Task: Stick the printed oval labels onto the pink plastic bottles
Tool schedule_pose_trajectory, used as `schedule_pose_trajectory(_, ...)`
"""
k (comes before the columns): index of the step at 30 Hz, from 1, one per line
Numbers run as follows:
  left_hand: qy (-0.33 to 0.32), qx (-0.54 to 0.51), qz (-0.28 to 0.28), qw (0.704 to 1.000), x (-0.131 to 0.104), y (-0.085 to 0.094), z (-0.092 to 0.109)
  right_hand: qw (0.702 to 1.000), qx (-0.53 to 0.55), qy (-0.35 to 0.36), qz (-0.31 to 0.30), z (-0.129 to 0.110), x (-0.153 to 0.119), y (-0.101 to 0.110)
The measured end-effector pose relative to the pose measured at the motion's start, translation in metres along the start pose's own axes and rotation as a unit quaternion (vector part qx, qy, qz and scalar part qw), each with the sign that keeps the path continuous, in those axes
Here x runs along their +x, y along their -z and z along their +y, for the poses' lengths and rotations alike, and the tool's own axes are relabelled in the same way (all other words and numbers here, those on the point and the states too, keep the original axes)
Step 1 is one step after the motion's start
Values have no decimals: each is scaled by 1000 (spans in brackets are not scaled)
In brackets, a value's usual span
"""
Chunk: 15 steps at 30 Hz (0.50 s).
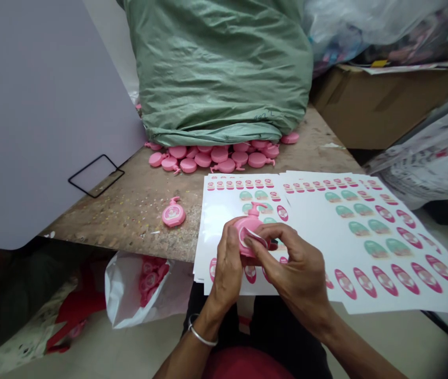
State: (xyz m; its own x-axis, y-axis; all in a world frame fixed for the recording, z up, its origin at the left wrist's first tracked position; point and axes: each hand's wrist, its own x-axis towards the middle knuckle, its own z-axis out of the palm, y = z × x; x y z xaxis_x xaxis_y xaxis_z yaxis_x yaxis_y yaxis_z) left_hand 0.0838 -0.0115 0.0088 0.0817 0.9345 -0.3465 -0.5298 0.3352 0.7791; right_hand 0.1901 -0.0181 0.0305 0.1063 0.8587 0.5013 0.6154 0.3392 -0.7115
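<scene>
Left hand point(227, 263) cups a pink pump bottle point(246, 224) from its side while the right hand point(301, 264) pinches a curling sticker point(257, 239) at its front, above printed sheets point(344, 252)

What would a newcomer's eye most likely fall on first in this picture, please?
Probably the big green sack at the top centre, with pink bottle-shaped pieces lying along its lower edge. Next, in the middle foreground, the left hand holds a similar pink piece while the right hand pinches a curled sticker at its face. White printed sheets spread beneath and to the right.
</scene>
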Motion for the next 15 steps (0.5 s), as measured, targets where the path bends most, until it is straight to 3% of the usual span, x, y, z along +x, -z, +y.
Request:
schedule_pose_trajectory(3, -92, 108, -32, 989, -3, -1, 7, 999, -10, 24, -27, -2, 1, 2)
schedule_pose_trajectory(6, -114, 144, -32, 982, -4, -1, 9, 996, -37, 71, -43, -5, -1, 3)
schedule_pose_trajectory(9, -142, 156, -1, 977, -1, 0, 9, 983, -142, 111, -25, -4, -3, 8)
schedule_pose_trajectory(12, -131, 132, 0, 983, 1, 2, 10, 971, -231, 55, 18, 9, 1, 21)
schedule_pose_trajectory(15, -64, 75, -36, 994, 3, 5, 9, 984, -173, -31, 42, 24, 7, 32)
